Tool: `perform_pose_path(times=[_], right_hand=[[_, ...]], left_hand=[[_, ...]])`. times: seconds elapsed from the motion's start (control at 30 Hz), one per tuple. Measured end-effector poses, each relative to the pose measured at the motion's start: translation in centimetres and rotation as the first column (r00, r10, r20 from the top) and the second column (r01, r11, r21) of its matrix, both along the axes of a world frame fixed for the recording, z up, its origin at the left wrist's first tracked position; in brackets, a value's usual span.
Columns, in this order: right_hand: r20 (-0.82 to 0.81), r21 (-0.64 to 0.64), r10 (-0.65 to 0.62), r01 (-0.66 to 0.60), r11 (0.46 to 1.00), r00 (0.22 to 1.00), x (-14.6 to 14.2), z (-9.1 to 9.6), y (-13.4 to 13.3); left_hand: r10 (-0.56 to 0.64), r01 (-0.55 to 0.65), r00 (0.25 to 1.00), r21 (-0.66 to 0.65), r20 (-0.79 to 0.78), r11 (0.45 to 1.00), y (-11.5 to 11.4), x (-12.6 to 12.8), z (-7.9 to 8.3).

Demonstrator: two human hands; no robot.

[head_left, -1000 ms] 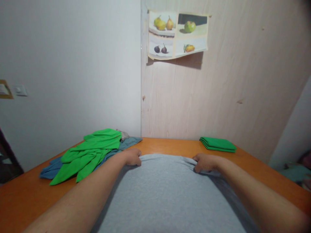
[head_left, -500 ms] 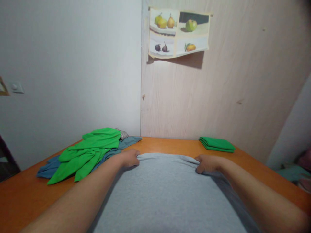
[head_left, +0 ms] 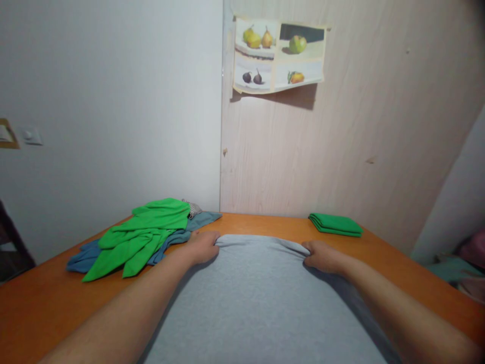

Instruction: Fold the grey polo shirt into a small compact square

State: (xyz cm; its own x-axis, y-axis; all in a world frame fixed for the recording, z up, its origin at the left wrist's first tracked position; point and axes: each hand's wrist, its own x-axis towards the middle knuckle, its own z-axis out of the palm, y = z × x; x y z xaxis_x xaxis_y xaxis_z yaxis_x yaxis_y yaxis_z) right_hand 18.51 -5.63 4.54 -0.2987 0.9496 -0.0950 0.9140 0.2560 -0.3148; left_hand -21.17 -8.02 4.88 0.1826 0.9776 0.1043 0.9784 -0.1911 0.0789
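A grey cloth garment point(head_left: 261, 298), of a kind I cannot make out, stretches from my two hands toward the bottom of the view. My left hand point(head_left: 203, 246) pinches its far left corner, fingers closed on the fabric. At the far right corner my right hand point(head_left: 321, 256) grips it the same way. Small creases run inward from both grips along the far edge. The near end of the garment lies outside the view.
On the orange table point(head_left: 273, 224), a loose heap of bright green cloth point(head_left: 151, 227) and blue cloth point(head_left: 85, 257) lies left. A folded green cloth point(head_left: 335, 225) sits at the back right. Behind stands a wall with a fruit print point(head_left: 278, 56).
The view has shifted slightly. Both hands still hold the garment's far corners, with the far edge appearing a little higher and its crease near the right hand more marked.
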Motion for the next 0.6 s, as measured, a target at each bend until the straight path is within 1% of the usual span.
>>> perform_pose_path(times=[0.2, 0.27, 0.33, 0.4, 0.47, 0.53, 0.57, 0.6], right_hand=[[0.054, 0.071, -0.008, 0.004, 0.997, 0.999, 0.0, 0.1, -0.3], [0.078, 0.113, -0.027, 0.018, 0.993, 0.997, -0.2, 0.5, -0.5], [0.103, 0.175, -0.058, 0.04, 0.984, 0.993, -0.5, 1.3, -0.5], [0.123, 0.254, -0.102, 0.068, 0.965, 0.987, -0.8, 2.7, -0.3], [0.132, 0.333, -0.153, 0.101, 0.938, 0.979, -1.1, 4.6, -0.1], [0.129, 0.419, -0.213, 0.141, 0.897, 0.969, -1.2, 6.8, 0.1], [0.121, 0.471, -0.25, 0.167, 0.866, 0.961, -1.3, 8.0, 0.1], [0.109, 0.541, -0.29, 0.188, 0.82, 0.951, -1.3, 9.2, -0.1]], left_hand=[[-0.01, 0.009, 1.0, 0.032, 0.01, 0.999, -0.5, -0.1, -0.1], [-0.001, 0.0, 1.0, 0.049, 0.016, 0.999, -0.5, 0.0, 0.1], [0.023, -0.025, 1.0, 0.079, 0.021, 0.997, -0.2, 0.1, 0.8], [0.06, -0.063, 0.998, 0.123, 0.025, 0.99, 0.2, 0.4, 2.1], [0.104, -0.108, 0.994, 0.181, 0.031, 0.978, 0.7, 0.7, 4.2], [0.155, -0.161, 0.987, 0.252, 0.044, 0.954, 1.0, 1.0, 7.0], [0.169, -0.177, 0.984, 0.289, 0.05, 0.941, 1.1, 1.2, 8.5], [0.18, -0.189, 0.982, 0.327, 0.058, 0.926, 1.0, 1.3, 10.0]])
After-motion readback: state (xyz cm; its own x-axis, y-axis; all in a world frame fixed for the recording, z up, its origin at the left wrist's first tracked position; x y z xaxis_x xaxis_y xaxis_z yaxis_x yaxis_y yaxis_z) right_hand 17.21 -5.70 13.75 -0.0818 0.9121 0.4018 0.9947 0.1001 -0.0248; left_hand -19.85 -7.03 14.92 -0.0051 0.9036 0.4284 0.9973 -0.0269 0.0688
